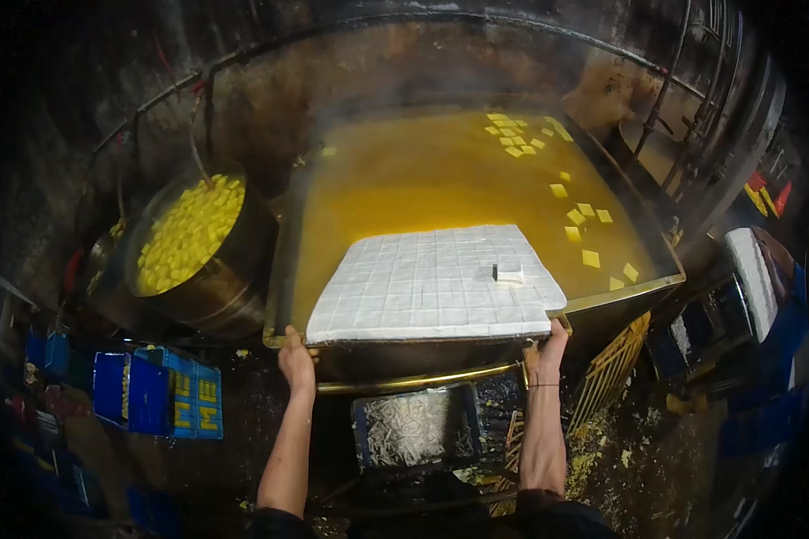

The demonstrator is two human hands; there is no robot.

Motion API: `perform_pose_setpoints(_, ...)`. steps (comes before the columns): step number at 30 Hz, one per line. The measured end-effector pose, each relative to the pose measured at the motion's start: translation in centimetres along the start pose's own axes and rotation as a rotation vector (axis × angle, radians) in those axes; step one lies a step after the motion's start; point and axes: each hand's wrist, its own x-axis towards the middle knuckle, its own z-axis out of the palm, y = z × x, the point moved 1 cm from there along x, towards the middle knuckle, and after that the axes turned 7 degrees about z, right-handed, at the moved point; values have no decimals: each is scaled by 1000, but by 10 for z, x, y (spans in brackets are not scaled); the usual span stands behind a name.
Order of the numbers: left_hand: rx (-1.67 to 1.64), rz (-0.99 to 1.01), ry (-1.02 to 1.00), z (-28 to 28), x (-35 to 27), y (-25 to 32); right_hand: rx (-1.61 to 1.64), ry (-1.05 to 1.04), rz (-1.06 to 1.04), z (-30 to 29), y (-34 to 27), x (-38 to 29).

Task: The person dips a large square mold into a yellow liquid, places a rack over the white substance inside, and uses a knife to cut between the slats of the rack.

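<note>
A slab of white tofu scored into squares (431, 286) lies on a board or rack whose near edge faces me, over the front of a large metal vat. One loose white block (510, 272) sits on top of the slab. My left hand (297, 362) grips the support's near left corner, and my right hand (547, 350) grips its near right corner. Beyond the slab, the vat holds steaming yellow liquid (404, 155). Yellow tofu squares (558, 191) float there, mostly towards the right side and the far right.
A metal barrel full of yellow pieces (192, 236) stands left. Blue crates (195, 394) lie below it. Under the vat's front edge is a crate of pale strips (414, 428). A slatted rack (610, 370) leans at right, near another person carrying a white slab (752, 283).
</note>
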Motion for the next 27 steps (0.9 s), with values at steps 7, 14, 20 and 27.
perform_pose_setpoints(7, 746, 138, 23, -109, -39, -50, -175, 65, -35, 59, -2, 52)
perform_pose_setpoints(14, 800, 1, -299, -111, -65, -98, -548, 103, -53, 144, -11, 136)
perform_pose_setpoints(20, 845, -75, -275, -110, -68, -94, -876, 183, -251, 221, 73, 201)
perform_pose_setpoints(27, 873, 430, -257, -111, -70, -138, -1694, 64, -488, 234, 224, 284)
